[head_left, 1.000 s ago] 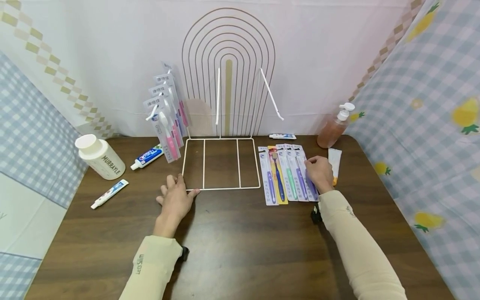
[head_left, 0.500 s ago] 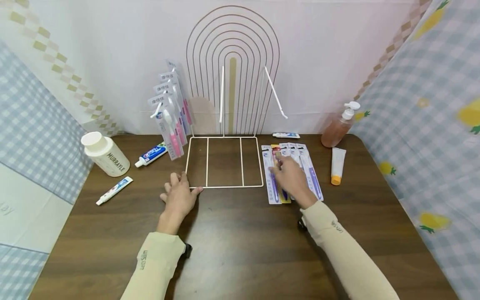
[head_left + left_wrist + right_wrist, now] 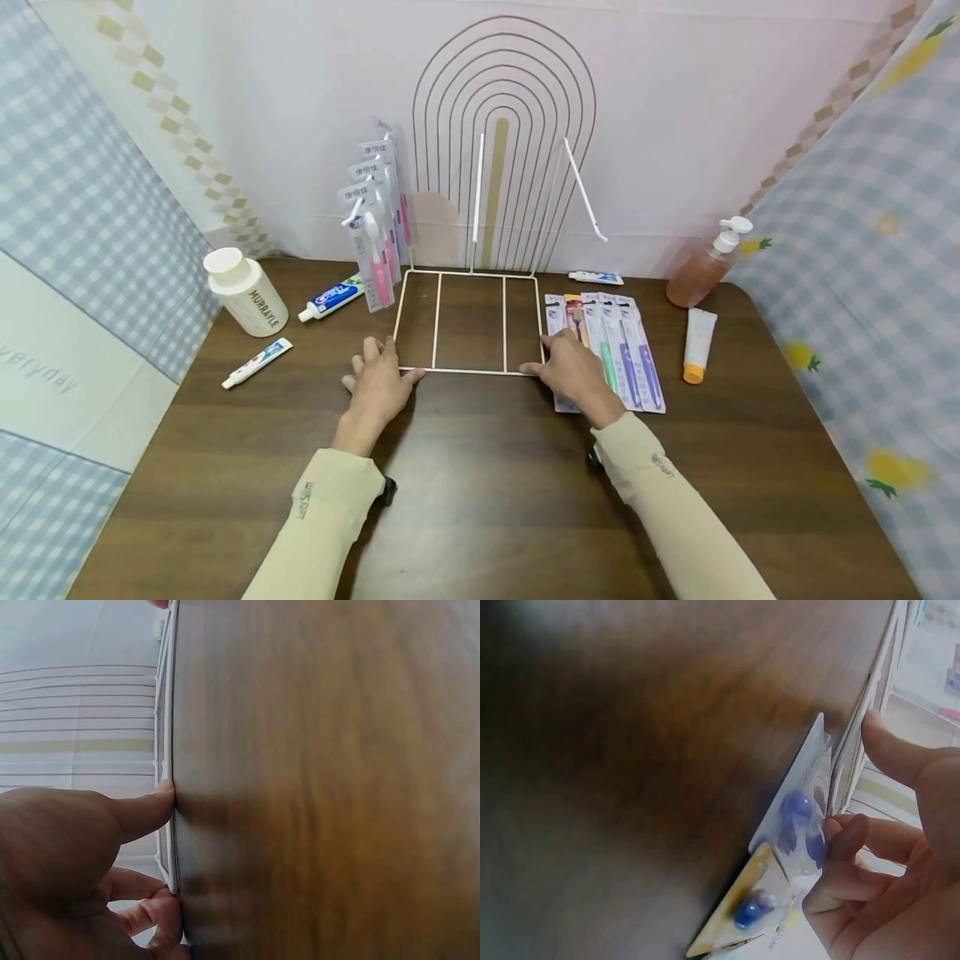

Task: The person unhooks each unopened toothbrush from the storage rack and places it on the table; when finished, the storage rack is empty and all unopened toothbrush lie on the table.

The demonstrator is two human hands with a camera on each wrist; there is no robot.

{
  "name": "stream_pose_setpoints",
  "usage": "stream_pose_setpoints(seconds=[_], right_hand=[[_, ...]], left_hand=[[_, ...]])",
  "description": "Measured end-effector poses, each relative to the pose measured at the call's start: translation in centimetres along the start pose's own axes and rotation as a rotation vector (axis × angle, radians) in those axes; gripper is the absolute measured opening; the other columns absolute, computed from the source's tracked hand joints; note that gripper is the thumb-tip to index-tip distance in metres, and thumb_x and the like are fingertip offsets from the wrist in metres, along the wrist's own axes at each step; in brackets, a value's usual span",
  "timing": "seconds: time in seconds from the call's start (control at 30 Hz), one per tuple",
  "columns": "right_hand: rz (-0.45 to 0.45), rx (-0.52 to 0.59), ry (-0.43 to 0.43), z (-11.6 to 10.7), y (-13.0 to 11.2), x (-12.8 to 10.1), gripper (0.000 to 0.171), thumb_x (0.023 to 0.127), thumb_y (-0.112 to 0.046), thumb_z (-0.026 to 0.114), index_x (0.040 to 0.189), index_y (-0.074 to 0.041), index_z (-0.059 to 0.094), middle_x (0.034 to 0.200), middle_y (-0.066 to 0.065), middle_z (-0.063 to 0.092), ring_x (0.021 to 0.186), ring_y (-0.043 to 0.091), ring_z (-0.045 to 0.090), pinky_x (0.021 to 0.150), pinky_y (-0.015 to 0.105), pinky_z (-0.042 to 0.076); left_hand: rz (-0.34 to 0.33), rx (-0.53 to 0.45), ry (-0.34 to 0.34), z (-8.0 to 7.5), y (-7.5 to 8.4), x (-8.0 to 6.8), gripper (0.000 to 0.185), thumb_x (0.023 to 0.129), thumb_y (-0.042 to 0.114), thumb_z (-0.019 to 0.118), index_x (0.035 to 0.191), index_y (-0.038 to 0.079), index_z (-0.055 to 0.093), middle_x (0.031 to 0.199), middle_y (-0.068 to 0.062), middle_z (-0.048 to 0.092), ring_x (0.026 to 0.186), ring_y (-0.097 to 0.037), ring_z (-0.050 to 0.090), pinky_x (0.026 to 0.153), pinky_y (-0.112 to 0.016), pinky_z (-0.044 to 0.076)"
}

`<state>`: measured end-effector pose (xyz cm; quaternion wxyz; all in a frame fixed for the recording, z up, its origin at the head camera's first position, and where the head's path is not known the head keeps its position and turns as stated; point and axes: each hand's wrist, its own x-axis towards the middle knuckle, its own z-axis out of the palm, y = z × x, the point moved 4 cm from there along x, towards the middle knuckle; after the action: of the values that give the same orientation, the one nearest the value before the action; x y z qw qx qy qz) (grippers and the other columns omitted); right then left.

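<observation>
A white wire rack [image 3: 468, 321] stands on the brown table [image 3: 480, 483], with its flat base frame toward me and hooks rising at the back. My left hand [image 3: 378, 377] lies on the frame's front-left corner; the thumb [image 3: 146, 808] presses against the wire [image 3: 166, 750]. My right hand [image 3: 564, 368] rests at the front-right corner, its thumb [image 3: 889, 746] at the wire [image 3: 862, 724] and its fingers over the nearest of several packaged toothbrushes [image 3: 618, 350] lying flat beside the rack. A blue-headed pack [image 3: 801, 825] shows under those fingers. Neither hand holds anything.
More toothbrush packs [image 3: 375, 225] hang on the rack's left hook. To the left stand a white bottle [image 3: 247, 292] and two toothpaste tubes [image 3: 333, 297] [image 3: 257, 362]. At the right are a small tube [image 3: 595, 277], a pump bottle [image 3: 705, 267] and an orange-capped tube [image 3: 697, 343]. Cloth walls enclose three sides.
My right hand moved left from the far toothbrush packs, across them, to the rack's front-right corner. My left hand stayed at the front-left corner. The view shifted slightly.
</observation>
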<state>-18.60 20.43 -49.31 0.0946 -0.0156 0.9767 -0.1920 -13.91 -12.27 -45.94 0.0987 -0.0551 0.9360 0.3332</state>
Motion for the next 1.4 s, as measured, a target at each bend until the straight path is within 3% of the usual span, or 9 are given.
stream_pose_setpoints(seconds=[0.2,0.33,0.47,0.53,0.7,0.87,1.03,1.23,1.4], right_hand=[[-0.032,0.009,0.010,0.4,0.2,-0.4,0.091,0.095,-0.059,0.090,0.162,-0.003,0.064,0.154,0.026,0.065,0.090,0.025,0.065,0.057,0.041,0.049],[-0.066,-0.001,0.007,0.2,-0.2,-0.6,0.091,0.097,-0.060,0.089,0.161,0.000,0.063,0.154,0.030,0.063,0.100,0.031,0.070,0.058,0.042,0.051],[-0.063,-0.008,0.003,-1.1,-1.8,-1.6,0.086,0.100,-0.054,0.088,0.160,0.003,0.063,0.153,0.033,0.063,0.106,0.035,0.070,0.067,0.047,0.057],[-0.049,-0.010,-0.010,-2.0,-2.8,-2.4,0.082,0.102,-0.047,0.087,0.161,0.005,0.062,0.153,0.034,0.062,0.109,0.036,0.070,0.073,0.051,0.060],[-0.046,-0.012,-0.003,-1.7,-2.8,-2.2,0.081,0.103,-0.045,0.087,0.162,0.004,0.061,0.152,0.034,0.062,0.113,0.037,0.071,0.078,0.055,0.062],[-0.056,-0.012,0.012,0.8,-0.1,-0.1,0.087,0.100,-0.053,0.088,0.164,0.001,0.060,0.153,0.031,0.061,0.115,0.038,0.072,0.079,0.056,0.062],[-0.054,-0.015,0.009,0.9,-0.2,0.0,0.088,0.101,-0.053,0.087,0.165,0.000,0.058,0.155,0.031,0.059,0.120,0.042,0.073,0.083,0.060,0.063],[-0.038,-0.014,0.000,-0.2,-1.0,-0.6,0.088,0.102,-0.053,0.085,0.166,0.001,0.057,0.157,0.032,0.058,0.121,0.043,0.072,0.084,0.060,0.063],[-0.038,-0.013,-0.012,-1.0,-2.0,-1.5,0.088,0.103,-0.052,0.085,0.165,0.003,0.057,0.156,0.034,0.058,0.118,0.042,0.072,0.083,0.061,0.063]], left_hand=[[0.014,-0.131,0.047,-0.7,-2.2,2.3,0.093,0.110,0.041,0.077,0.177,-0.005,0.032,0.158,-0.031,0.046,0.143,-0.053,0.050,0.122,-0.074,0.037],[0.059,-0.326,0.285,-3.4,-3.3,3.8,0.083,0.108,0.038,0.079,0.173,-0.002,0.044,0.150,-0.029,0.060,0.123,-0.039,0.069,0.108,-0.052,0.060],[0.153,-0.506,0.473,-7.3,-0.8,2.5,0.056,0.108,0.025,0.080,0.157,0.001,0.066,0.145,-0.026,0.068,0.106,-0.031,0.073,0.085,-0.025,0.054],[0.181,-0.559,0.486,-8.9,1.2,1.2,0.046,0.109,0.019,0.078,0.151,0.002,0.072,0.144,-0.025,0.071,0.108,-0.032,0.072,0.083,-0.020,0.050],[0.220,-0.625,0.521,-10.0,2.5,1.1,0.029,0.110,0.013,0.075,0.134,-0.001,0.081,0.133,-0.023,0.080,0.105,-0.024,0.068,0.077,-0.014,0.047],[0.218,-0.676,0.528,-9.9,2.6,1.2,0.022,0.109,0.011,0.075,0.124,-0.003,0.083,0.121,-0.026,0.082,0.098,-0.022,0.066,0.072,-0.018,0.046],[0.249,-0.692,0.498,-9.6,3.2,0.6,0.020,0.108,0.008,0.076,0.122,-0.004,0.083,0.117,-0.026,0.081,0.086,-0.009,0.063,0.070,-0.018,0.044],[0.288,-0.705,0.346,-8.2,4.3,0.0,0.022,0.109,0.009,0.076,0.123,-0.007,0.081,0.115,-0.028,0.080,0.084,-0.001,0.063,0.078,-0.015,0.053],[0.268,-0.633,0.175,-5.9,3.0,-0.6,0.023,0.111,0.009,0.070,0.119,-0.009,0.081,0.110,-0.026,0.080,0.087,-0.009,0.066,0.079,-0.020,0.056]])
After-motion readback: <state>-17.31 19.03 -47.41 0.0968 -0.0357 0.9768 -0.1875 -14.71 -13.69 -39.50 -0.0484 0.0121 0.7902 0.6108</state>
